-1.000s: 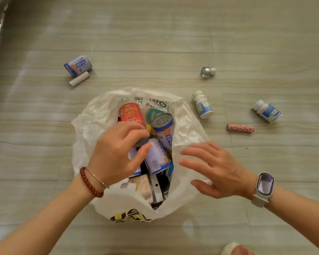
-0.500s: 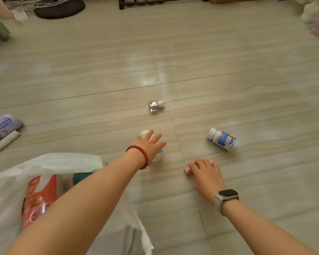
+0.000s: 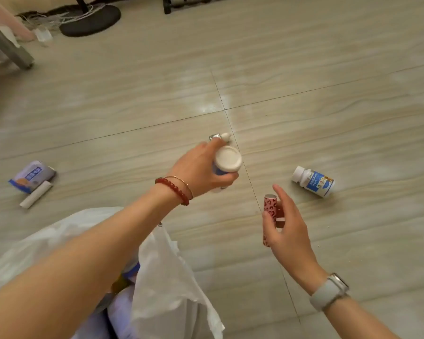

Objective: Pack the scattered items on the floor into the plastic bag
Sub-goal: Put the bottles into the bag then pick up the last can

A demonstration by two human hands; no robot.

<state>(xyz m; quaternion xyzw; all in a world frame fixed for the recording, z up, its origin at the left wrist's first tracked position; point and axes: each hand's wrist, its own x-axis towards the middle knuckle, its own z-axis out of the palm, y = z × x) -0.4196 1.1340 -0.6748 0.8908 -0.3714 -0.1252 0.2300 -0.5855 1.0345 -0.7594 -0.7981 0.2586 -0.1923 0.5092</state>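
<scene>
My left hand [image 3: 201,168] grips a white-capped pill bottle [image 3: 227,160], lifted off the floor with its cap facing me. In my right hand [image 3: 285,225] I hold a pink patterned tube [image 3: 269,209] upright between thumb and fingers. The white plastic bag [image 3: 167,272] lies at the bottom left under my left forearm, with items inside mostly hidden. On the floor lie another white pill bottle with a blue label [image 3: 313,181] to the right, a small silver cube with a white knob [image 3: 217,137] just beyond my left hand, and a blue-labelled can [image 3: 32,176] beside a white stick [image 3: 36,194] at the left.
A black round stand base [image 3: 91,19] with tangled cables sits at the far left back, next to a grey furniture leg [image 3: 9,47]. A dark rack's foot [image 3: 167,7] shows at the top. Beige tiled floor stretches to the right.
Both hands have lifted from the floor: the left picked up the pill bottle it was touching, and the right picked up the pink tube. The view has shifted slightly closer.
</scene>
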